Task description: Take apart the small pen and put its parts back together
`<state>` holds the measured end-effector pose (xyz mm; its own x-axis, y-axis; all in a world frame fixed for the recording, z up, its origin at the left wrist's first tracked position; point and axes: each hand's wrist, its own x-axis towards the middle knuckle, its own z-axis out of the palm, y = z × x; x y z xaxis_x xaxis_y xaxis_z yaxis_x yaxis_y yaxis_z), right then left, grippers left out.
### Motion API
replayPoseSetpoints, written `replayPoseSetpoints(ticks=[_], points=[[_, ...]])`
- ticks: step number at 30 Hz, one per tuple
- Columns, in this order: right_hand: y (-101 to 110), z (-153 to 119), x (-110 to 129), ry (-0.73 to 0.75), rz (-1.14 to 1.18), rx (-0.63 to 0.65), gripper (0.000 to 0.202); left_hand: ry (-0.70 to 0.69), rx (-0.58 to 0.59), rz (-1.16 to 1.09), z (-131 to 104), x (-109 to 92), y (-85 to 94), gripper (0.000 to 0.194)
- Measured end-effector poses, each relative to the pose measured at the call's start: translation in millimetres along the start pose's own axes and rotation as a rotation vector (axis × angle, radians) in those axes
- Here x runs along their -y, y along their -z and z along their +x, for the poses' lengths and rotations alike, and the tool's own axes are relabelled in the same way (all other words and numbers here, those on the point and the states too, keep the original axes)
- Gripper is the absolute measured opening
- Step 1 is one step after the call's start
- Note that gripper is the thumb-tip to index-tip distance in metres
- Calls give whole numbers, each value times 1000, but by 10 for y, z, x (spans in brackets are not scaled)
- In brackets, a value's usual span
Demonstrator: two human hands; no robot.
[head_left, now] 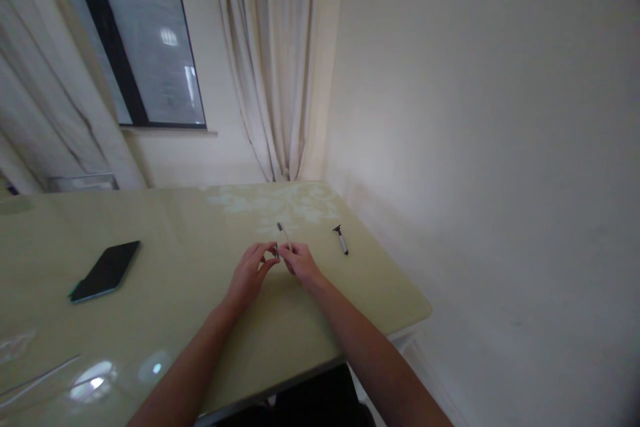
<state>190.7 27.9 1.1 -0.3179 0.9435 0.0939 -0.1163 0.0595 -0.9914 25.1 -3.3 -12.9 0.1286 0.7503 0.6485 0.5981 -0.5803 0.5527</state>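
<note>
My right hand is closed around the handle of a toothbrush, whose dark bristled head points up and away from me. Close against it, my left hand pinches a small dark piece between thumb and fingers. The piece is too small to name. Both hands meet just above the table, and my right fingertips are at or very near the small piece. To the right of my hands a razor with a black head and a grey and black handle lies on the tabletop.
The pale green table ends at a wall on the right. A black tablet or notebook lies to the left. Thin pale strips are at lower left. A dark object sits at the near edge. Curtains hang behind.
</note>
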Motion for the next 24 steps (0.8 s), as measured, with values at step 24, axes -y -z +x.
replayPoseSetpoints(ticks=[24], points=[[116,-81,45,55,6,51,57,234,-23,-329,26,-209,51,37]])
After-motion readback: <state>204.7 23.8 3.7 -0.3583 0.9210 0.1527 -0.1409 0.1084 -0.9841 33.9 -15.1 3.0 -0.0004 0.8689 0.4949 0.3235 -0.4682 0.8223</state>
